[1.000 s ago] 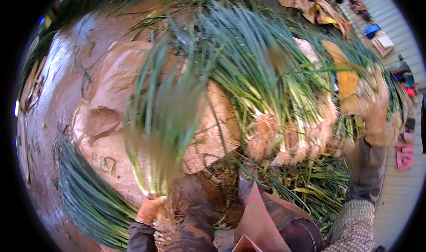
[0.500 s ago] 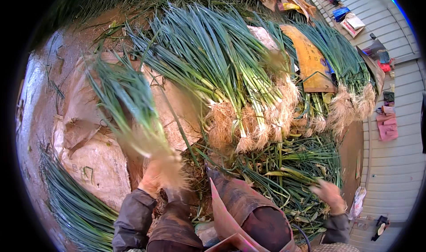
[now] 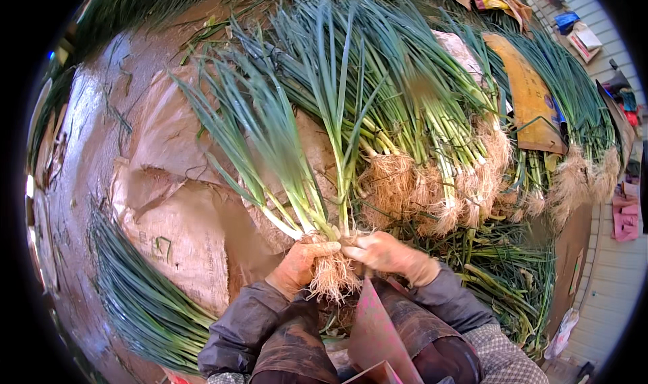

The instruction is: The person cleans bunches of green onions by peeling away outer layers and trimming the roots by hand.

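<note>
My left hand (image 3: 302, 264) is closed round the root end of a small bunch of green onions (image 3: 280, 164), whose leaves fan up and to the left. Pale stringy roots (image 3: 332, 279) hang below that grip. Touching the bunch from the other side, my right hand (image 3: 390, 254) pinches the base of another green onion stalk (image 3: 342, 161) standing nearly upright. Just beyond my hands lies a big pile of green onions (image 3: 405, 107), roots toward me. The exact finger contact at the stalk bases is partly hidden.
Woven sacks (image 3: 179, 249) cover the floor at left, with more green onions (image 3: 145, 296) beside them. Stripped leaves (image 3: 513, 269) are heaped at right. A yellow sack piece (image 3: 523, 90) lies between piles. Along the right runs a ribbed pale wall (image 3: 614, 269).
My right hand has come from the leaf heap at right to the stalk bases in front of me. The bunch in my left hand has moved right. The view has shifted.
</note>
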The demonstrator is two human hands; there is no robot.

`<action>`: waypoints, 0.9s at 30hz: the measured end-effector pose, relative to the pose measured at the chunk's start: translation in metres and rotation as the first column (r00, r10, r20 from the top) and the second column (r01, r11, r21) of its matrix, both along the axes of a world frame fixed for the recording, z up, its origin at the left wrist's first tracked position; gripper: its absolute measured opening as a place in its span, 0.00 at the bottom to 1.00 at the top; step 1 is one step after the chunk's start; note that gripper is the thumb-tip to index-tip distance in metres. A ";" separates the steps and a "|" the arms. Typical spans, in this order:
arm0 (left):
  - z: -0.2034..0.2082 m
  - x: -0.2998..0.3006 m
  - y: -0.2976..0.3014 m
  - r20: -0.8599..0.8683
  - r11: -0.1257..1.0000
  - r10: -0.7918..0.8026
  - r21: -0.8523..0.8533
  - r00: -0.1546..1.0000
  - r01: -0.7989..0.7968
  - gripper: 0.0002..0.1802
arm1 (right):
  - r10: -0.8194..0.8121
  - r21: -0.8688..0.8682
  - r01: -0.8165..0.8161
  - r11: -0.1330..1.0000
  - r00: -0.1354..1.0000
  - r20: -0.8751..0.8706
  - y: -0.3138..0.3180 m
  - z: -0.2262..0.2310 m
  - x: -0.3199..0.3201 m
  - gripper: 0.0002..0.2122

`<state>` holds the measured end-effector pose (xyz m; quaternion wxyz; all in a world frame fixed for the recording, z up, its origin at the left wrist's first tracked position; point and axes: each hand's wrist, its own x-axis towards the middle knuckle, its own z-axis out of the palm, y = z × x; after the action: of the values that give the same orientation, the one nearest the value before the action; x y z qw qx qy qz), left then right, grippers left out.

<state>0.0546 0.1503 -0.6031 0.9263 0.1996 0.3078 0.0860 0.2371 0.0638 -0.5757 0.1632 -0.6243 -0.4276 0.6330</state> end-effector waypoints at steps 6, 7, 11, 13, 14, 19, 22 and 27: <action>-0.011 0.016 -0.019 -0.058 0.990 0.073 -0.114 0.996 -0.080 0.12 | -0.388 0.169 0.393 0.904 0.920 -0.060 0.058 -0.017 0.047 0.22; -0.011 0.027 -0.025 -0.057 0.988 0.086 -0.124 0.995 -0.092 0.12 | -0.494 0.280 0.494 0.823 0.866 -0.075 0.071 -0.033 0.046 0.18; -0.013 0.023 -0.020 -0.116 0.964 0.204 -0.146 0.972 -0.220 0.10 | -0.864 0.096 0.901 0.424 0.434 -0.255 0.079 -0.025 0.029 0.16; -0.012 0.018 -0.012 -0.167 0.930 0.252 -0.230 0.953 -0.286 0.08 | -0.795 0.056 0.834 0.549 0.542 -0.272 0.029 -0.026 0.028 0.14; -0.018 0.020 -0.010 -0.097 0.934 0.282 -0.198 0.954 -0.296 0.08 | -0.779 0.046 0.829 0.558 0.542 -0.315 -0.001 -0.021 0.024 0.15; -0.019 0.023 -0.024 -0.142 0.937 0.278 -0.179 0.950 -0.301 0.08 | -0.806 0.093 0.888 0.450 0.448 -0.387 -0.027 -0.025 0.020 0.15; -0.009 0.018 -0.017 -0.086 0.976 0.197 -0.077 0.977 -0.204 0.10 | -0.756 0.058 0.784 0.618 0.612 -0.231 0.043 -0.025 0.041 0.20; -0.025 0.026 -0.023 -0.090 0.968 0.229 -0.078 0.969 -0.237 0.08 | -0.771 0.163 0.799 0.579 0.602 -0.210 0.126 -0.058 0.029 0.12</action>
<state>0.0811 0.1277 -0.6279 0.9045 0.1242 0.3697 0.1725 0.2665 0.1893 -0.6335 0.5253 -0.6862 -0.1701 0.4736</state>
